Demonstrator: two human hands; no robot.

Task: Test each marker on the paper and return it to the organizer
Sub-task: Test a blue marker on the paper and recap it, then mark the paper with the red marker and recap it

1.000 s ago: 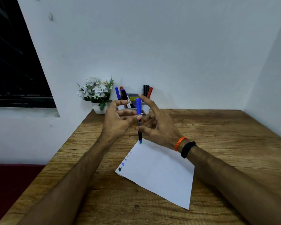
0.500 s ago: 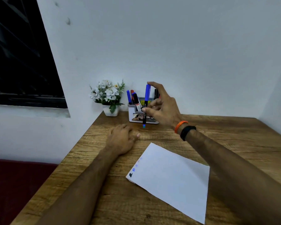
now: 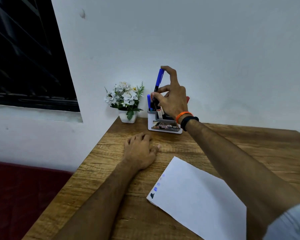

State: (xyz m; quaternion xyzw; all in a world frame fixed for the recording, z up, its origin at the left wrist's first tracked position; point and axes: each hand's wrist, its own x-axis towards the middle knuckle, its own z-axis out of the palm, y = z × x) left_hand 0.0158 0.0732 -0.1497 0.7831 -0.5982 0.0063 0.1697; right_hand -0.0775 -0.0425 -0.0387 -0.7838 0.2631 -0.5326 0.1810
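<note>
1. Work surface: a wooden table [image 3: 232, 146] with a visible grain, its far edge against a white wall [image 3: 197, 40] and its left edge running diagonally toward the viewer.
2. Room: a dark window [image 3: 21, 54] sits in the wall at upper left, with a pale sill below it. A dark red surface [image 3: 16, 196] lies below the table's left edge; what it is cannot be told.
3. Organizer [image 3: 164, 126]: a small white holder at the back of the table, close to the wall, with a printed label on its front. Other markers stand in it, including a blue-capped one [image 3: 148, 101] at its left.
4. Blue marker [image 3: 157, 85]: held nearly upright, cap uppermost, its lower end down inside the organizer's left part.
5. Right hand [image 3: 171, 101]: raised over the organizer, thumb and fingers pinching the marker's barrel, forefinger tip resting on the cap end. The wrist carries an orange band [image 3: 183, 116] and a black band [image 3: 189, 122].
6. Left hand [image 3: 140, 151]: palm down on the table in front of the organizer, fingers loosely curled, holding nothing.
7. Paper [image 3: 197, 201]: a white sheet lying flat and askew near the front of the table, well apart from the organizer, with a row of small blue marks and one dark mark along its left edge.
8. Potted white flowers [image 3: 125, 99] stand just left of the organizer.
</note>
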